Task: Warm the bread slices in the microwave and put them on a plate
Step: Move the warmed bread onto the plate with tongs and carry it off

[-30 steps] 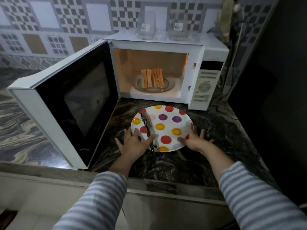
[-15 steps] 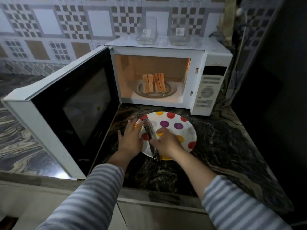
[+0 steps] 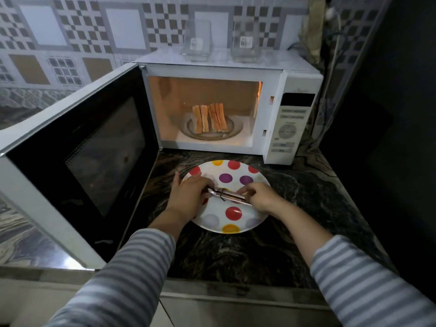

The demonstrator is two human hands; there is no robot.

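Change: since a second ago the metal tongs (image 3: 227,195), then lying lengthwise along the left of the white plate with coloured dots (image 3: 236,226), have been turned crosswise over its middle; the right hand (image 3: 260,197) has come in from the plate's right edge to take them.
Left hand (image 3: 188,195): its grip is at the tongs' left end, fingers curled about it; how firm the grasp is cannot be made out.
Right hand: its grip pinches the tongs' right end, thumb and fingers closed on the metal.
Tongs: thin bright steel arms, held shut by a dark band looped round them near the left end.
Meaning for task: probably the band is being worked off so the tongs can open and lift the bread.
Bread slices (image 3: 210,118): toasted brown, thin, standing on edge in two leaning groups on the round glass turntable (image 3: 212,132) inside the lit oven; none on the plate yet.
Microwave (image 3: 290,128): white, boxy, smooth casing; its dark glass door (image 3: 77,161) is swung wide to the left.
Plate: glossy, round, shallow, spots in red, purple, yellow and grey; sits on the counter (image 3: 295,208) just in front of the oven.
Counter: dark polished stone with pale swirling veins.
Above: two clear glass containers (image 3: 197,43) with labels stand on the oven top, against a checker-patterned tile wall (image 3: 94,31).
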